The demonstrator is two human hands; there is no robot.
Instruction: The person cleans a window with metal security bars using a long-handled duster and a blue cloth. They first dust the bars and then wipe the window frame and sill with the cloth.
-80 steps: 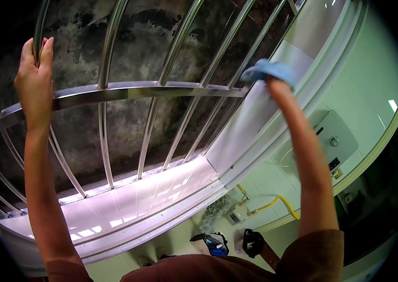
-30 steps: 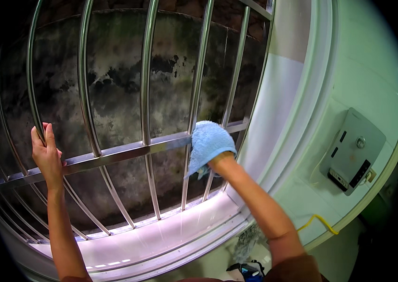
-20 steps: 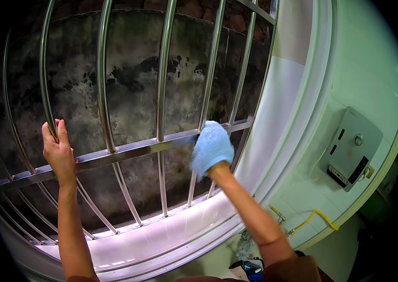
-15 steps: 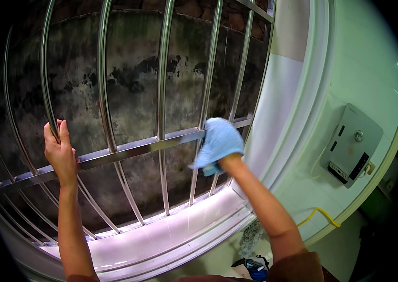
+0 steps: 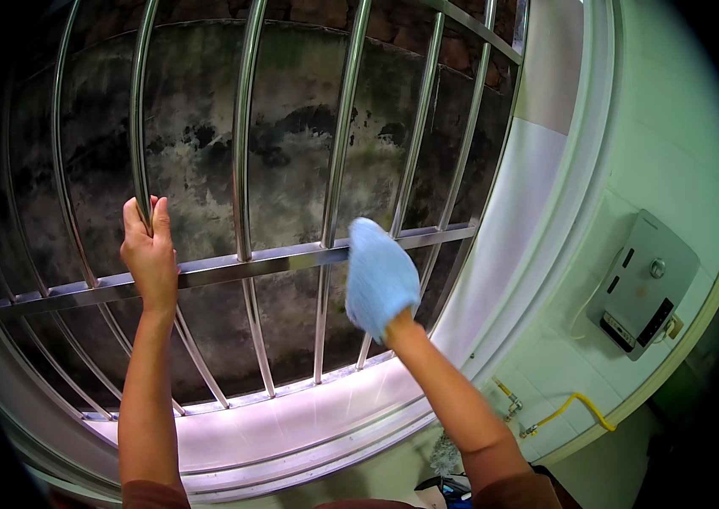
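Observation:
My left hand (image 5: 152, 259) is closed around an upright metal bar (image 5: 139, 127) of a window grille, just above its flat crossbar (image 5: 283, 261). A light blue cloth (image 5: 380, 276) covers my right hand (image 5: 400, 327) down to the wrist, hiding the fingers. The cloth lies against the crossbar, close to where an upright bar (image 5: 410, 161) meets it, toward the grille's right side. Both arms reach forward and up from the lower edge.
Behind the bars stands a dark, stained wall (image 5: 198, 153). Below them runs a white sill (image 5: 291, 433). At right a grey wall-mounted box (image 5: 649, 284) hangs on tiles above a yellow hose (image 5: 576, 403). A grey fluffy thing (image 5: 444, 455) and a bag-like item (image 5: 454, 489) are low down.
The cloth in my right hand has moved left along the crossbar. My left hand keeps its grip on the bar. The view has shifted, so the grille appears further right.

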